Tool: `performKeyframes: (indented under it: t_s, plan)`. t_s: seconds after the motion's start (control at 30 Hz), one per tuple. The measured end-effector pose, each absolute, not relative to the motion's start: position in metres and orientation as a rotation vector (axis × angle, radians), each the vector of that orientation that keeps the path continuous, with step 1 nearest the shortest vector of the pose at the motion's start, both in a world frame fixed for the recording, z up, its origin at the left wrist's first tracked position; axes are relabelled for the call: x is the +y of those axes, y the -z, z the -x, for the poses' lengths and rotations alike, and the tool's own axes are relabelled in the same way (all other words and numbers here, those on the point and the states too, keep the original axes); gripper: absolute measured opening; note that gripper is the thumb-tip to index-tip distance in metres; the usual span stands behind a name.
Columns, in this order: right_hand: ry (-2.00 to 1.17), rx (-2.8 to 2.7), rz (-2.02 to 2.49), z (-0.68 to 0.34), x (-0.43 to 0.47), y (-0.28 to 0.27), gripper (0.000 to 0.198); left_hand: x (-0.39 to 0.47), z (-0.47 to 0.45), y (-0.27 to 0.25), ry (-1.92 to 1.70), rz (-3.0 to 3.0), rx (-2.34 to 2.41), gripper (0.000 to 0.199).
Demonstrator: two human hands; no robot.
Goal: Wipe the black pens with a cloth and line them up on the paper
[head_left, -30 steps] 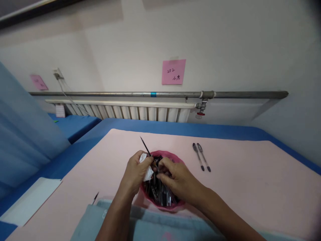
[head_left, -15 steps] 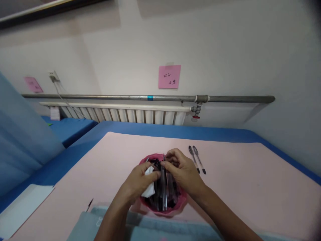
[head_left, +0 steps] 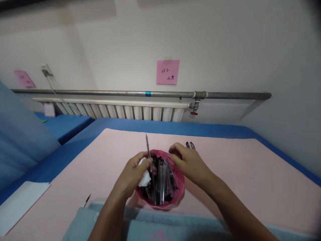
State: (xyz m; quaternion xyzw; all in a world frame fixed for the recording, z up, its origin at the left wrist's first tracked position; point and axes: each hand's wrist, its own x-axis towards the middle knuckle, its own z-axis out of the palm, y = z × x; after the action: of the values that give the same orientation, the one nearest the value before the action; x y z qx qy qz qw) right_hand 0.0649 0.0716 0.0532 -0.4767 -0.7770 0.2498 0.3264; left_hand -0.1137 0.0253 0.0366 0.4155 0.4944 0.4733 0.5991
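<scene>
1. While that slim pen piece (head_left: 148,146) sticks up over the pink basket (head_left: 179,172), left hand (head_left: 132,171) has it clamped with white tissue (head_left: 144,180).
2. Loose pinch there, and it could drop among the pens (head_left: 162,180).
3. Right hand (head_left: 189,160) by the basket: fingers apart, probably empty, hard to tell.

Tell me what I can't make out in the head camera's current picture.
In the head view:
- Lower parts of the two pens: hidden behind the right hand.
- Part of the white tissue: covered by the left hand.
- Floor of the pink basket: buried under clear pen barrels.
- Writing on the leftmost pink note: too small and blurred.
</scene>
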Motion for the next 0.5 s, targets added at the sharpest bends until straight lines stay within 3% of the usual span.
performKeyframes:
  t_s: [0.23, 0.5]
  plan:
    - [-0.626, -2.599, 1.471, -0.072, 0.065, -0.051, 0.018, 0.031, 0.123, -0.034, -1.192, -0.850, 1.258, 0.017]
    - [-0.286, -2.748, 1.464, -0.060, 0.061, -0.032, 0.020, 0.031, 0.119, -0.032, -1.230, -0.803, 1.227, 0.014]
